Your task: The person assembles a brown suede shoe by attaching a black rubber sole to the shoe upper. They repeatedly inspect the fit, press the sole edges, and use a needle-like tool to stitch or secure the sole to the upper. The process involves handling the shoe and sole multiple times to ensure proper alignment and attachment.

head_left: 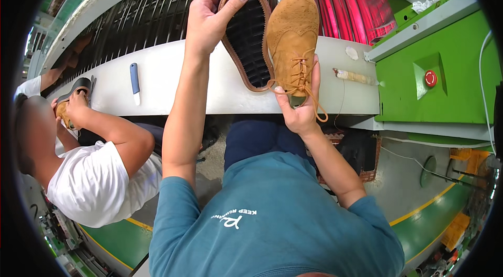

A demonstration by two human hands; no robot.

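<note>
My left hand grips the upper end of a sole, thumb across its face and fingers behind the edge. The sole has a black ribbed face and a brown stitched rim; whether an upper sits behind it is hidden. My right hand is closed around the heel end of a tan suede lace-up shoe. That shoe points away from me, with its perforated toe up and its laces tied. Shoe and sole stand side by side, close together, above the white worktop.
A blue-handled knife lies left on the worktop; a wrapped roll with thread lies right. Beyond are metal rollers, partly lit red. At right, a green machine panel carries a red button. A co-worker at left handles another shoe.
</note>
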